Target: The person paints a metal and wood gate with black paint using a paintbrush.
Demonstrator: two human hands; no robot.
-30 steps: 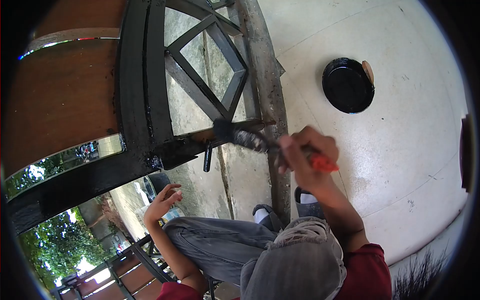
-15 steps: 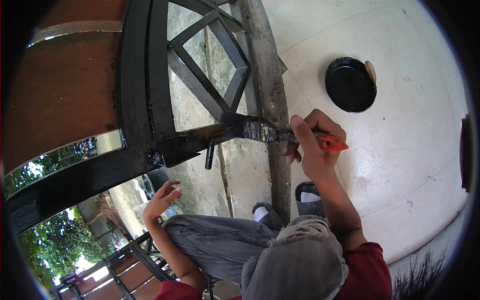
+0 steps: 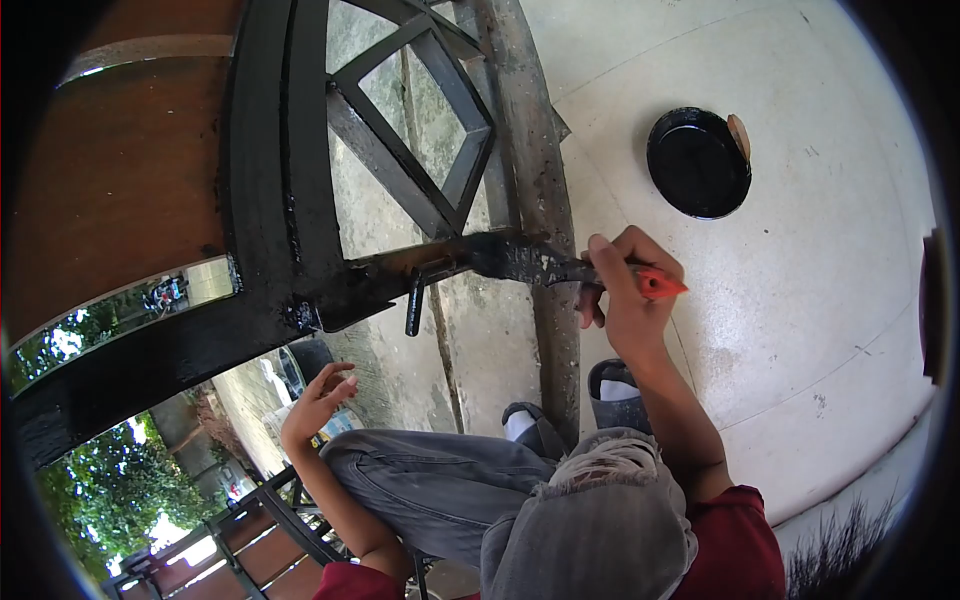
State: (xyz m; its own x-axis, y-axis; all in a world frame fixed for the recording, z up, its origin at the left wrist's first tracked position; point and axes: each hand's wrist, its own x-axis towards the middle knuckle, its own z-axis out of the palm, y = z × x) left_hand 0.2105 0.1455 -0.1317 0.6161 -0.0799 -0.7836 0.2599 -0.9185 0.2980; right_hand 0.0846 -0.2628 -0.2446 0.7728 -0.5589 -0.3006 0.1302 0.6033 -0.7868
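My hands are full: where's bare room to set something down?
Pale floor lies bare between the black pan and the right forearm, and on the pan's far side from the black frame. It is crowded where the right hand, brush, short rod and frame come together.

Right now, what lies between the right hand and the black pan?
In the head view, only bare pale floor shows between the right hand and the black pan.
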